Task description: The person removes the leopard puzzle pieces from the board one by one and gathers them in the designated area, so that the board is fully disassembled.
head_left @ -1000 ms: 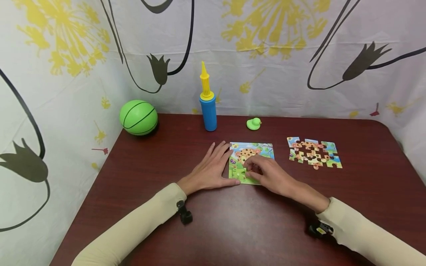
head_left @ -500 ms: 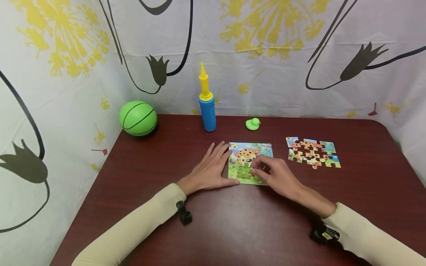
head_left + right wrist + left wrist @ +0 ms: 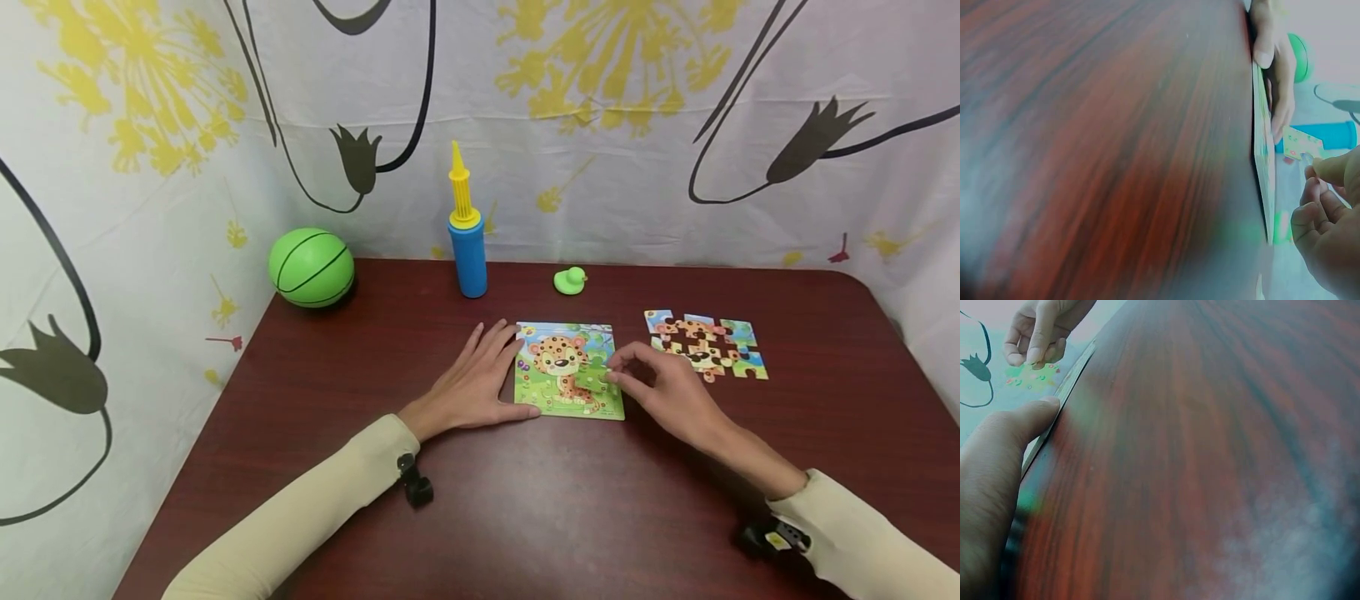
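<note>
A person's right hand (image 3: 667, 392) pinches a green jigsaw piece (image 3: 1300, 142) above the right side of a leopard puzzle board (image 3: 611, 407) on a wooden counter (image 3: 510, 508), the straight-fingered left hand (image 3: 476, 379) touching its left edge, more jigsaw pieces (image 3: 701, 360) lying nearby.

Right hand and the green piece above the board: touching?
Touching. The right wrist view shows the right hand pinching the piece at one end, with no gap between them.

Head view from above, facing forward-down across counter (image 3: 555, 492), wrist views low and close, tipped sideways, both sharing puzzle board (image 3: 564, 368) and pinched piece (image 3: 1301, 144)
</note>
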`<state>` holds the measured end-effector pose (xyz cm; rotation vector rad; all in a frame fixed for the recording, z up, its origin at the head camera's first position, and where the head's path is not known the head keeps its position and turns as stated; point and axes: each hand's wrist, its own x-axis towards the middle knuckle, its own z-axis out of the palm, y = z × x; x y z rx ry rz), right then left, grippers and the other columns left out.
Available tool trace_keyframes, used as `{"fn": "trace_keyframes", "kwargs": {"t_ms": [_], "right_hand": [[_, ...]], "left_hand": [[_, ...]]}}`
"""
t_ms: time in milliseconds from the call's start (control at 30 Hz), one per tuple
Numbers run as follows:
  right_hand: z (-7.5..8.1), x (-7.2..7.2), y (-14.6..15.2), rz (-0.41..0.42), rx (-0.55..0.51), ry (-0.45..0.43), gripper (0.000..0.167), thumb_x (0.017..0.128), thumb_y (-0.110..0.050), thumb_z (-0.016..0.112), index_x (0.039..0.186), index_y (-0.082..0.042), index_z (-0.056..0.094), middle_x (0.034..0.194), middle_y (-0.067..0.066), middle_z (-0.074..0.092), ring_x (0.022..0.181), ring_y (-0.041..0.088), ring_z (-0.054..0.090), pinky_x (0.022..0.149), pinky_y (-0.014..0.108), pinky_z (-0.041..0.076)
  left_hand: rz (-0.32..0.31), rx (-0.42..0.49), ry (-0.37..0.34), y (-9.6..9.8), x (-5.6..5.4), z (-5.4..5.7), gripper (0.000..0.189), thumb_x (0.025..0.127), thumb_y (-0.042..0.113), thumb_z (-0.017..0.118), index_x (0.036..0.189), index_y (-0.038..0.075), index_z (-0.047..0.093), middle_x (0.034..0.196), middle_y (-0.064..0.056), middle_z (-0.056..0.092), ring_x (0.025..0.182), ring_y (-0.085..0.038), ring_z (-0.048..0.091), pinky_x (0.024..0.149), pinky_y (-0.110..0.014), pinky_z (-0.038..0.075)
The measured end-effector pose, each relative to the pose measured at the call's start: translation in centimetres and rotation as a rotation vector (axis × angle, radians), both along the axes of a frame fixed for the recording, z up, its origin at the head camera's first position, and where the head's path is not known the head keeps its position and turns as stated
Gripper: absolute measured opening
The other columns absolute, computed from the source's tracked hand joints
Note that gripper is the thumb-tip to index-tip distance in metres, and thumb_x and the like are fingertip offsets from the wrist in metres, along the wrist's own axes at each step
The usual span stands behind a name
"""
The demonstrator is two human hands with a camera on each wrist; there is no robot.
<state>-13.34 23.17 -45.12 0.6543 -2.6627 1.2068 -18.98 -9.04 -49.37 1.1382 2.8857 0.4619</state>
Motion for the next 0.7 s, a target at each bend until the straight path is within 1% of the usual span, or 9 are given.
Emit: {"fn": "trace_keyframes", "kwargs": {"t_ms": [233, 367, 567, 700], "right_hand": [[0.7, 0.6, 1.4, -0.076, 0.013, -0.022, 0.016, 0.101, -0.002, 0.079, 0.109, -0.015, 0.076, 0.097, 0.001, 0.077, 0.076, 0.012, 0.063, 0.065, 0.022, 0.047], [0.9, 0.9, 2.4, -0.098, 0.021, -0.014, 0.015, 0.102, -0.003, 0.079, 0.111, -0.015, 0.076, 0.099, 0.003, 0.076, 0.077, 0.011, 0.062, 0.065, 0.022, 0.046], [0.8, 1.3, 3.8, -0.127, 0.044, -0.021, 0.017, 0.102, -0.002, 0.078, 0.114, -0.014, 0.076, 0.105, 0.001, 0.077, 0.083, 0.008, 0.065, 0.070, 0.018, 0.049], [0.7, 1.5, 4.4, -0.139, 0.064, -0.013, 0.017, 0.101, -0.002, 0.079, 0.114, -0.014, 0.076, 0.103, 0.002, 0.077, 0.081, 0.007, 0.065, 0.069, 0.018, 0.048]], "left_hand": [[0.002, -0.001, -0.010, 0.0, 0.0, -0.1, 0.114, 0.092, 0.085, 0.063, 0.171, 0.007, 0.037, 0.180, -0.013, 0.024, 0.170, -0.031, 0.011, 0.136, -0.056, 0.002], [0.004, -0.001, -0.015, 0.0, 0.0, -0.2, 0.115, 0.092, 0.086, 0.062, 0.171, 0.007, 0.036, 0.180, -0.013, 0.023, 0.170, -0.030, 0.010, 0.136, -0.056, 0.001], [0.006, -0.004, -0.018, 0.0, 0.0, -0.1, 0.115, 0.091, 0.087, 0.061, 0.171, 0.007, 0.036, 0.180, -0.013, 0.023, 0.170, -0.030, 0.011, 0.136, -0.056, 0.002], [0.008, -0.011, -0.013, 0.0, 0.0, 0.0, 0.116, 0.092, 0.086, 0.062, 0.171, 0.007, 0.035, 0.180, -0.013, 0.024, 0.170, -0.031, 0.011, 0.136, -0.056, 0.003]]}}
